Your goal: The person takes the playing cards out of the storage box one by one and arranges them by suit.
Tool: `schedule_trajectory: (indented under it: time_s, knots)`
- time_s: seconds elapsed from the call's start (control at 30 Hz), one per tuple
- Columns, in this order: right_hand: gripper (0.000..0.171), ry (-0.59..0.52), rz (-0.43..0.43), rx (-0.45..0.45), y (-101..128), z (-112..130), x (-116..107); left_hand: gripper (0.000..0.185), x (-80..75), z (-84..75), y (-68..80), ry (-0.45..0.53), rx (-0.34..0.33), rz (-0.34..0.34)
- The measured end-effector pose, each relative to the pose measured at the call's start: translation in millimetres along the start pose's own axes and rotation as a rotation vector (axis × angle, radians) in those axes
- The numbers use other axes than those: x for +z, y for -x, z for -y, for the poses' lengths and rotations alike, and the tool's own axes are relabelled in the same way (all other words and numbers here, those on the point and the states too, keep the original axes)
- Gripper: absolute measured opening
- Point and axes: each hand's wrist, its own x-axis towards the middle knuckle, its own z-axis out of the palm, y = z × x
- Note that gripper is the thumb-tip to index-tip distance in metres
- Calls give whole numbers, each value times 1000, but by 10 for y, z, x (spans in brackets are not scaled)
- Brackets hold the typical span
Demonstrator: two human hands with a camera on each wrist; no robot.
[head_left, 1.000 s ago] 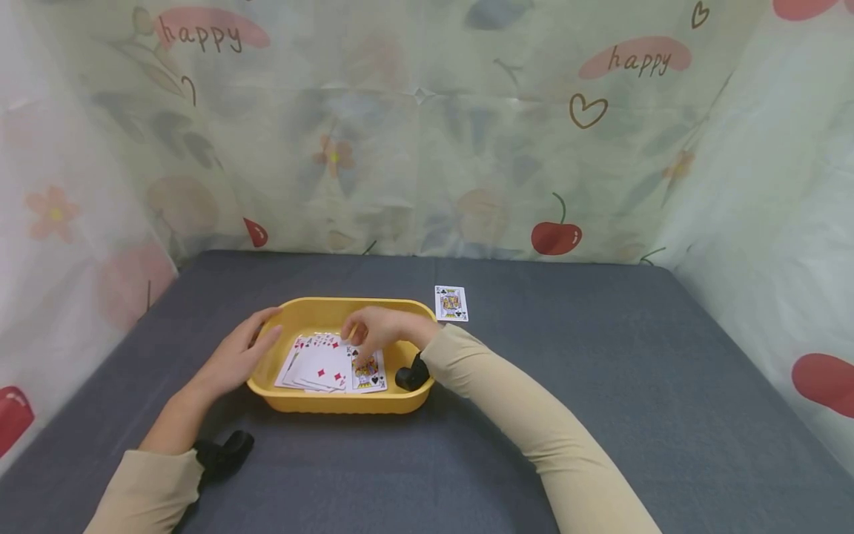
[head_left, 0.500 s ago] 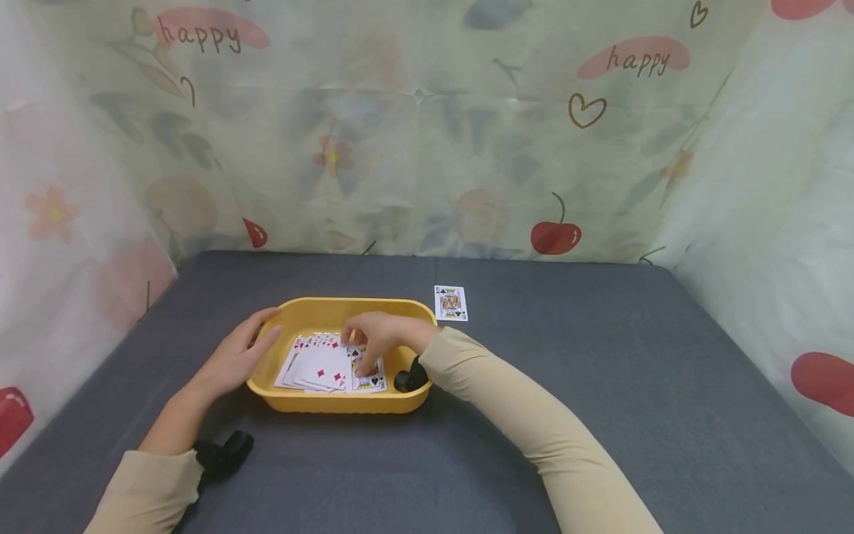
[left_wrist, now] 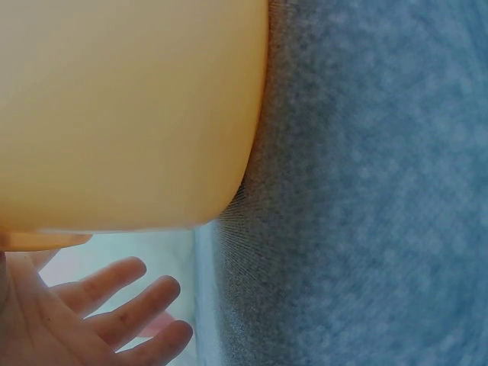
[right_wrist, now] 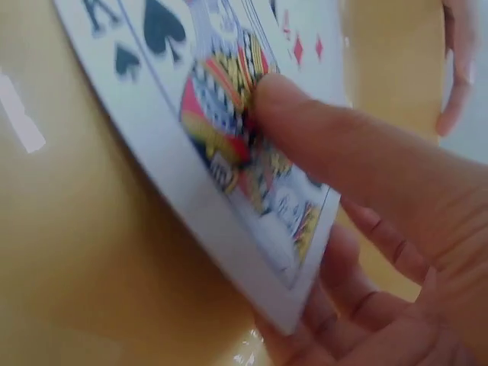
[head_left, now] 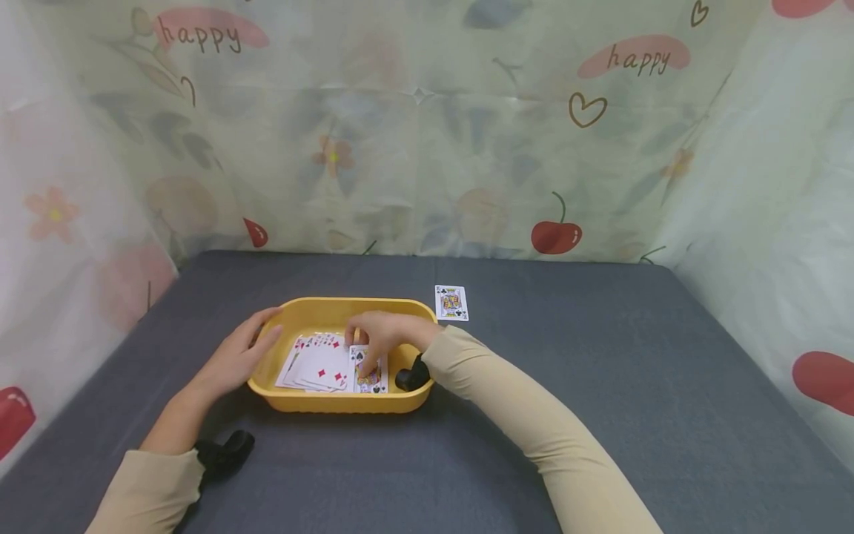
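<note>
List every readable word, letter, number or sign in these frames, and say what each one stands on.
"happy": pink blob, backdrop sheet, upper left.
"happy": second pink blob, same sheet, upper right.
"K" with a spade: corner of the king card that the right hand pinches in the yellow tray.
Red diamond pips: fanned cards in the tray; corner figures too small to read.
Lone card on the table: court card, index too small to read.

Tub wall (head_left: 336,403) rings cards (head_left: 319,367); open table (head_left: 600,386) rightward.

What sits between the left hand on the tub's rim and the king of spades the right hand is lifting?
In the head view, a fan of diamond cards lies between left hand and king of spades.
</note>
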Motion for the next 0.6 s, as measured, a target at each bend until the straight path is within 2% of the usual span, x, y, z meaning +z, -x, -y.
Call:
schedule_trajectory:
  time_s: [0.33, 0.5, 0.6]
  knots:
    - [35, -145, -7, -73, 48, -21, -140, 63, -2, -16, 1, 0, -7, 0]
    - [44, -217, -87, -97, 135, -3, -271, 64, -5, -19, 0, -1, -7, -2]
    - [50, -315, -148, -76, 198, -4, -346, 64, -6, -19, 1, -2, -8, -1]
